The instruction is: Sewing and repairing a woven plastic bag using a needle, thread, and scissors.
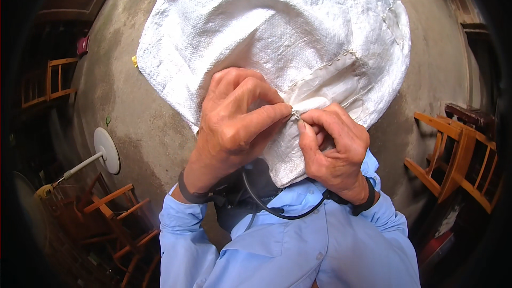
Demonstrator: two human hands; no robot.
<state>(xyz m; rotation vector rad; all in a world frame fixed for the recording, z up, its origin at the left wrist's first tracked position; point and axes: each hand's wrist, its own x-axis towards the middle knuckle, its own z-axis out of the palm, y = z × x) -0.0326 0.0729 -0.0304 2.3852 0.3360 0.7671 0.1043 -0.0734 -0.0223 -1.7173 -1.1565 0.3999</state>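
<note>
Stained grey concrete floor (136,114) below, and it's left hand (232,120) beside right hand (337,146), both pinching the stitched edge (295,115) of a white woven-plastic sack (288,37)!

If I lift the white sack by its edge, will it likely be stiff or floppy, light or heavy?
The sack is probably floppy, as it lies in soft folds. It may be light for its size because its weave looks thin, though I cannot see whether anything is inside. Rolling seems unlikely, since it lies spread out.
</note>
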